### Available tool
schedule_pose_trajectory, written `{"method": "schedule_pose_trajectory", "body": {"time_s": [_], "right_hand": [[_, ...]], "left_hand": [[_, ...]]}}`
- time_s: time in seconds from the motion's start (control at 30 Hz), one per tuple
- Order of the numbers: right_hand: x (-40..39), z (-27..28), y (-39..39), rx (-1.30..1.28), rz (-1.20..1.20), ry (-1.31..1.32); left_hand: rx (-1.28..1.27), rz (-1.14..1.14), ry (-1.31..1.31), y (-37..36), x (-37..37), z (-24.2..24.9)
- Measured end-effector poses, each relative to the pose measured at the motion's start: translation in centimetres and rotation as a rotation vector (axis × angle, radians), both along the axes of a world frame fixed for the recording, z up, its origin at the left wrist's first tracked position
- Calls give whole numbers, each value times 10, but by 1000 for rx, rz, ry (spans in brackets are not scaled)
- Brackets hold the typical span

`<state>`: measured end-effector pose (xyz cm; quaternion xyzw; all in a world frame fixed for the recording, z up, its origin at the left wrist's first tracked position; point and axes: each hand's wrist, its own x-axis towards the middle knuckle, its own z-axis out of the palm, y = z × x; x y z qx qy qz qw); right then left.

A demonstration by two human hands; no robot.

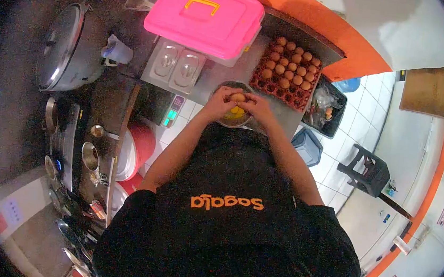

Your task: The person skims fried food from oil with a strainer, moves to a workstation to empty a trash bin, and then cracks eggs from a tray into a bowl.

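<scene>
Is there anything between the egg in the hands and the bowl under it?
Nothing visible. Both hands, left hand and right hand, hold the egg right above the bowl, and yellow yolk already shows inside it. The egg tray sits off to the side, not in the way.

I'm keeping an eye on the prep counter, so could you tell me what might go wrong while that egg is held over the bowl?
Both hands, left hand and right hand, hold the egg above the bowl, where yolk already lies, so shell bits might drop in. The bowl sits near the counter's front edge, so a nudge could tip it. The egg tray stands close beside the right hand and might get knocked.
</scene>
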<state>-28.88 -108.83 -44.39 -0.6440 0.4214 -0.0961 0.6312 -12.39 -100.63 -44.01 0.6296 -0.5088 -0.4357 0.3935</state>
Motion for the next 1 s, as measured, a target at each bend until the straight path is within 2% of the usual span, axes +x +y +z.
{"method": "schedule_pose_trajectory", "body": {"time_s": [0.1,0.17,0.2,0.27,0.3,0.37,0.47,0.6,0.67,0.77,0.87,0.93,1.0], "right_hand": [[7,5,1,20,-47,15],[10,-1,2,41,-109,-11],[13,-9,2,43,-131,30],[15,-37,3,47,-154,71],[16,-53,5,-23,-177,78],[18,-58,6,-91,-204,85],[17,-73,4,-4,-188,137],[16,-90,3,-162,-126,188],[18,-79,3,-237,-123,224],[17,-54,3,-119,-203,182],[11,-45,-2,-106,-68,87],[11,-45,-6,-414,83,169],[9,-44,-8,-428,94,166]], "left_hand": [[-48,12,-72,-1,-2,0],[54,226,34,-4,-6,-10],[54,226,34,-5,-7,-14],[113,272,-178,-5,-10,-7],[115,271,-177,-5,-11,-10],[6,324,-303,-5,-13,-23],[25,332,-285,-6,-15,-35],[46,328,-242,-6,-14,-39],[98,359,-64,-7,-14,-36],[54,322,-206,-5,-8,-22],[13,257,-255,-7,1,-22],[-45,212,-209,-4,10,-20],[-107,165,-165,-4,19,-23]]}}
